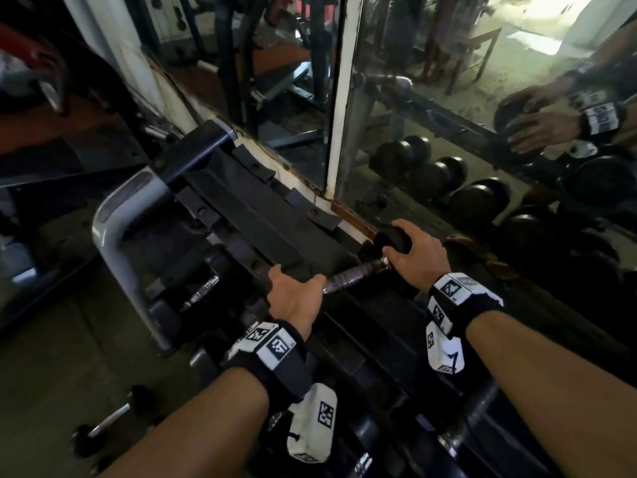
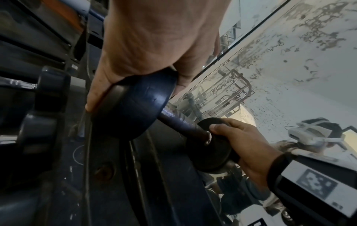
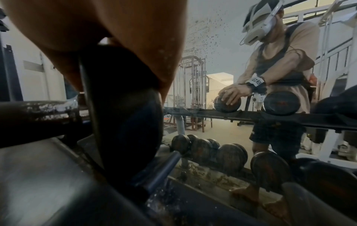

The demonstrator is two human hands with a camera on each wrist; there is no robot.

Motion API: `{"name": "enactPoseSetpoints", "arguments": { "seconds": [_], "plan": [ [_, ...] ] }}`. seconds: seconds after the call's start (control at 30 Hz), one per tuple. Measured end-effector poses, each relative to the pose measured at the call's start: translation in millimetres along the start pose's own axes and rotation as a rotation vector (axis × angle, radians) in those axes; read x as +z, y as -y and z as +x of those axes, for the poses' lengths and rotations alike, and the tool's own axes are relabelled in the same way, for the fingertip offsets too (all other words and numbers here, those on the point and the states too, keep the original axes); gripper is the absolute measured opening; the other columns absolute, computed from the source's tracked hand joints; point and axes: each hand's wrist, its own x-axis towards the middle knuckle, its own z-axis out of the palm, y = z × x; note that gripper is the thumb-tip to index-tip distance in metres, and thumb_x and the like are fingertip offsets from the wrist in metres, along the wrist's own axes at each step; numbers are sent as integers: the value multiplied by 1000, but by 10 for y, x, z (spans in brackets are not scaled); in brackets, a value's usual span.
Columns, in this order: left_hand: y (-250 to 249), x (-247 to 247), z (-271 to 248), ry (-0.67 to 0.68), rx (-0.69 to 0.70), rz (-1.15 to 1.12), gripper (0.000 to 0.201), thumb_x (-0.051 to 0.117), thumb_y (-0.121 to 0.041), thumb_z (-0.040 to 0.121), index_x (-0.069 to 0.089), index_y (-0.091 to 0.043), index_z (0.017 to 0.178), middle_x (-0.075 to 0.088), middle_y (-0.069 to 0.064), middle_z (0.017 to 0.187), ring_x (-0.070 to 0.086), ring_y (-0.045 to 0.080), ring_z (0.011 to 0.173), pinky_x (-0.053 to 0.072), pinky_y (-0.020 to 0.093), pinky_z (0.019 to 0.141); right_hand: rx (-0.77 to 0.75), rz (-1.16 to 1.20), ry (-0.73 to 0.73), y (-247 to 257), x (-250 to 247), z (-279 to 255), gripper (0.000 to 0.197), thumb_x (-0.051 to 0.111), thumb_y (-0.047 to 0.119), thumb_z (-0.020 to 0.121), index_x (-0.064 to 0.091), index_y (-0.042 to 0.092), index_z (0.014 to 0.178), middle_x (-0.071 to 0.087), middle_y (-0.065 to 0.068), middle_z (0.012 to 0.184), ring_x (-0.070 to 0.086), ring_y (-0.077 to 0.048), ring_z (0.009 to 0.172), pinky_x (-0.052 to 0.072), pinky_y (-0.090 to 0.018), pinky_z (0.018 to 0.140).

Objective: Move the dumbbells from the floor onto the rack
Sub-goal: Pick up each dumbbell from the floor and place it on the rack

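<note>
On the rack (image 1: 241, 198), both hands clasp an apparently dark-blue, round-ended dumbbell (image 1: 355, 274).

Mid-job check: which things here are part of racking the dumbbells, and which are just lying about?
Job:
- dumbbell, one end gripped by the left hand, the other by the right hand
- rack under it
- small dumbbell on the floor

Lying about:
- mirror behind the rack
- grey frame tube

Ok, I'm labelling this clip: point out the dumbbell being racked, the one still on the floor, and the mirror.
dumbbell (image 1: 355, 276), head view, taped handle.
floor dumbbell (image 1: 112, 418), head view, bright bar.
mirror (image 1: 448, 108), head view, glass pane.
</note>
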Motion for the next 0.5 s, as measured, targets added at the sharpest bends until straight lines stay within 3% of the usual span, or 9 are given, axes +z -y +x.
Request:
{"name": "enactPoseSetpoints", "arguments": {
  "seconds": [0.17,0.27,0.43,0.5],
  "plan": [
    [138,62,-170,-68,-44,-63,66,71,-32,73,43,-22,133,63,7,111,54,24,88,46,30,79,-59,-18,52,-82,10,13,52,62,38,85,44,35,133,56,-8,122,53,-33,114,40,-44,102],
    [282,136,-312,-110,-45,-119,66,71,-34,75,42,-31,134,62,3,107,56,22,88,45,30,78,-140,-40,61,-87,21,13,51,62,39,85,45,36,133,55,-9,120,55,-35,111,41,-42,100],
    [575,251,-462,-172,-111,-124,63,74,-42,68,46,-37,124,64,1,105,62,26,96,52,39,92,-208,-81,93,-141,73,-8,55,61,41,84,45,37,135,54,-9,120,56,-36,109,43,-43,100],
    [567,246,-471,-163,-117,-143,64,73,-43,69,46,-36,127,60,-5,98,60,21,92,51,35,90,-199,-87,87,-151,84,16,55,61,43,82,44,40,135,55,-7,118,56,-35,108,42,-41,99]
  ]
}}
